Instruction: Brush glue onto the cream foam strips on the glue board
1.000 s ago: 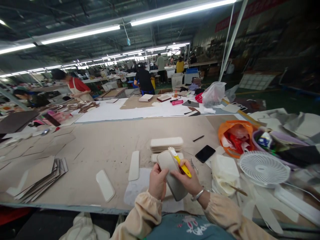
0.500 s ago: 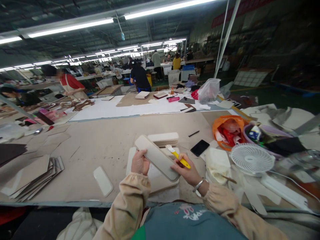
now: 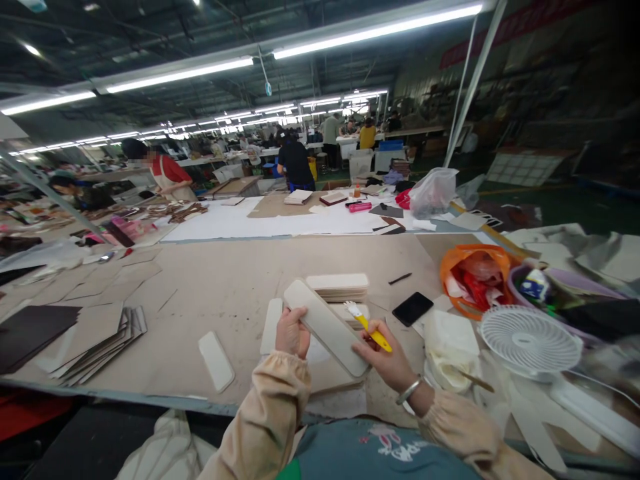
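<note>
Above the table (image 3: 235, 273), holds a pale board (image 3: 327, 327) aslant.
Clamps the board's near long edge in the left hand's (image 3: 294, 333) fingers; in the right hand's (image 3: 393, 357), pinches a yellow brush (image 3: 361, 321) while touching the board's end. Could drop the board through a slack left pinch, or mark its face by twisting the brush, bristles-out beyond the fingertips.

open tabletop (image 3: 225, 280) left of panel stack (image 3: 337, 283), fan (image 3: 531, 339) obstructing right
</note>
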Available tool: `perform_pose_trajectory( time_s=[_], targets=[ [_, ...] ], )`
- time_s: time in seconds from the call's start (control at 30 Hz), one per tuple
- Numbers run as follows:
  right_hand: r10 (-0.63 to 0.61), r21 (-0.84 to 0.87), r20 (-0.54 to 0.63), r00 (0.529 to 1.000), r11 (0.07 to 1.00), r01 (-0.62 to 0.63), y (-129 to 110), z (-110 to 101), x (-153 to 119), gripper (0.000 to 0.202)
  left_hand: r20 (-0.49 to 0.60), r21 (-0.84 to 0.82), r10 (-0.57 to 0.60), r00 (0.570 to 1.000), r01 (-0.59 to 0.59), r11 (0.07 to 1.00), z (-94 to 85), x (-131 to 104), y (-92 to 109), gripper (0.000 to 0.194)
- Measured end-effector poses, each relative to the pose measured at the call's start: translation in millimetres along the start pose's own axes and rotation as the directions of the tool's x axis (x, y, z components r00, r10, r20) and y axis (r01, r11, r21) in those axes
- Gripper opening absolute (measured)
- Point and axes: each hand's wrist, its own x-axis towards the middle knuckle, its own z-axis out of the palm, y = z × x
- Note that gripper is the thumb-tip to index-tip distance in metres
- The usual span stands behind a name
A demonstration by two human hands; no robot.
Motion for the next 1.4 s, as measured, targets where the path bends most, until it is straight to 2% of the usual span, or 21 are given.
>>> perform_pose_trajectory(
  time_s=[0.33, 0.7, 0.9, 1.07, 1.4],
  targets=[
    [-0.013, -0.076, -0.058, 0.998, 0.997, 0.008, 7.8, -5.8, 0.5, 0.041, 0.039, -0.026, 0.024, 0.999, -0.023, 0.999, -0.6, -7.7, -1.1, 0.025],
    [-0.044, -0.099, -0.093, 0.995, 0.994, 0.035, 6.0, -0.6, -0.5, 0.042, 0.005, -0.042, 0.014, 1.000, -0.014, 0.999, -6.0, -6.1, -1.1, 0.027],
    [-0.013, -0.080, -0.055, 0.998, 0.997, 0.009, 6.6, 3.3, 1.6, 0.041, 0.036, -0.028, -0.051, 0.998, 0.052, 0.998, -15.1, -9.9, -11.0, 0.033],
    [-0.002, -0.100, -0.030, 1.000, 0.995, -0.001, 9.6, 7.8, 2.5, 0.040, 0.022, -0.019, -0.103, 0.994, 0.104, 0.994, -25.7, -15.7, -20.3, 0.043],
    [0.018, -0.158, -0.006, 1.000, 0.987, -0.019, 17.5, 17.4, 4.6, 0.037, 0.017, -0.028, -0.075, 0.997, 0.075, 0.997, -43.4, -8.8, -13.1, 0.041]
  ],
)
